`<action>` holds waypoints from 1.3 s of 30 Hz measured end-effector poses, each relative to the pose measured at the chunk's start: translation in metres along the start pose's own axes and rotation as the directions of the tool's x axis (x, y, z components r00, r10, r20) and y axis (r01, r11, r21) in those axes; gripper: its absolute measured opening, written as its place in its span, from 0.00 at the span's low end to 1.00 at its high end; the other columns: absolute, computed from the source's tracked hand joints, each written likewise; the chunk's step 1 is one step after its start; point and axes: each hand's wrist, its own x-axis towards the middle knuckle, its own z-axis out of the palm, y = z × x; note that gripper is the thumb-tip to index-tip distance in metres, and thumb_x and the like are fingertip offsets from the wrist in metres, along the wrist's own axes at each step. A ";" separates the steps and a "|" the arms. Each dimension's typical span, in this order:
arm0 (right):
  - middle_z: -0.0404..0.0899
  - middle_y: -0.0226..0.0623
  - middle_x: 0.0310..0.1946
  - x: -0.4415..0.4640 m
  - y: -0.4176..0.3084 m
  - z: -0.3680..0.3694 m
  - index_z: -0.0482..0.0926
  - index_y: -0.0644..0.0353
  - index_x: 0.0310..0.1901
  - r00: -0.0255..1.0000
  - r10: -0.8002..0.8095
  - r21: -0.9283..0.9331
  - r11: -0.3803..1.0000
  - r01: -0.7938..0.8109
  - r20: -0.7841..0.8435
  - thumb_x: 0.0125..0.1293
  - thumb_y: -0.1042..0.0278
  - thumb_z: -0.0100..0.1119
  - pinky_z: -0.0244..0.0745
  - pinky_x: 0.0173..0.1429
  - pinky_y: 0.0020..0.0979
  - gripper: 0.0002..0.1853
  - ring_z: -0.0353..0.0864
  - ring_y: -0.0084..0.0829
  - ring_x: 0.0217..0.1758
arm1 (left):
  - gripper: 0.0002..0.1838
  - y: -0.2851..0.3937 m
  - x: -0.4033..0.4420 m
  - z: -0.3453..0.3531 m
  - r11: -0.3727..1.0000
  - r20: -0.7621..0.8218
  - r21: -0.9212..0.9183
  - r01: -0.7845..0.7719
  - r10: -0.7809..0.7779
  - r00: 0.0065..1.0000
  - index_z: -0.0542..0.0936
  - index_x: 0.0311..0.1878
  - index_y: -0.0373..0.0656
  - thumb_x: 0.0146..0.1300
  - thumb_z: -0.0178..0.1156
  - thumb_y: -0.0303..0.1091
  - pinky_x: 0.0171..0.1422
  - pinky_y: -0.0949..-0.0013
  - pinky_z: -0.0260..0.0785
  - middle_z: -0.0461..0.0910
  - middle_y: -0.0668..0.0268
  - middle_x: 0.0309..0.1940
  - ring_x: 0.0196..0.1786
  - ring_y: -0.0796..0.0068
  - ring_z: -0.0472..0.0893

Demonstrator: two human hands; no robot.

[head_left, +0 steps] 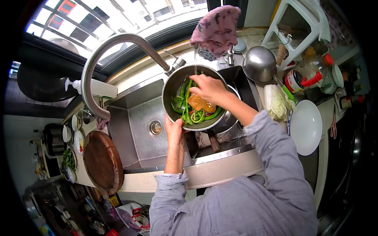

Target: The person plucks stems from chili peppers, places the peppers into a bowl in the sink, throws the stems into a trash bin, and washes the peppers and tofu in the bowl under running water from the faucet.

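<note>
A metal bowl (168,84) is tilted over the divider of the double sink. My left hand (174,131) grips its lower left rim, thumb near the edge. Inside lie green vegetables (182,98), among them long peppers and leafy stems, with a bit of red and an orange-brown piece (200,103) whose kind I cannot tell. My right hand (210,89) reaches into the bowl, its bent fingers closed around a long green pepper (188,94) near the bowl's upper part. A thin stream of water (195,59) falls into the bowl beside those fingers.
The left sink basin (138,122) has a drain. A large curved faucet (91,67) arches over its left. A round wooden board (103,161) leans at left. On the right are a metal ladle (260,65), cabbage (275,103) and a white plate (306,128). A pink cloth (216,29) hangs behind.
</note>
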 end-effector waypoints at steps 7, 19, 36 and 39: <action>0.74 0.33 0.34 -0.049 0.000 0.000 0.76 0.58 0.36 0.969 -0.057 -0.502 0.847 0.173 0.239 0.47 0.59 0.62 0.60 0.46 0.36 0.15 0.68 0.33 0.46 | 0.27 -0.001 -0.003 0.006 0.999 -0.028 -0.036 -0.016 0.015 0.999 0.64 0.51 0.40 0.41 0.45 0.15 0.18 0.69 0.78 0.74 0.60 0.35 0.25 0.68 0.80; 0.73 0.43 0.37 -0.064 0.009 0.024 0.69 0.61 0.41 0.994 -0.061 -0.216 0.973 0.079 0.087 0.46 0.74 0.56 0.69 0.45 0.40 0.17 0.72 0.42 0.44 | 0.26 -0.007 -0.003 -0.003 1.000 -0.009 -0.013 -0.018 0.018 1.000 0.65 0.51 0.40 0.43 0.45 0.16 0.18 0.71 0.77 0.76 0.59 0.35 0.25 0.68 0.80; 0.79 0.39 0.32 -0.021 0.022 0.021 0.74 0.63 0.41 0.975 0.198 0.704 0.680 -0.208 0.097 0.46 0.63 0.66 0.74 0.41 0.31 0.21 0.79 0.30 0.35 | 0.27 0.006 -0.004 -0.005 0.989 0.017 -0.095 0.114 -0.113 0.993 0.65 0.51 0.40 0.42 0.43 0.14 0.20 0.70 0.77 0.75 0.59 0.36 0.26 0.68 0.80; 0.72 0.49 0.48 -0.048 -0.015 0.011 0.74 0.65 0.40 0.968 0.021 0.120 0.991 -0.052 0.251 0.46 0.63 0.65 0.65 0.57 0.40 0.20 0.68 0.44 0.56 | 0.27 0.003 -0.001 -0.006 0.989 0.009 -0.093 0.112 -0.111 0.994 0.65 0.50 0.40 0.42 0.44 0.14 0.21 0.69 0.77 0.75 0.59 0.35 0.26 0.68 0.80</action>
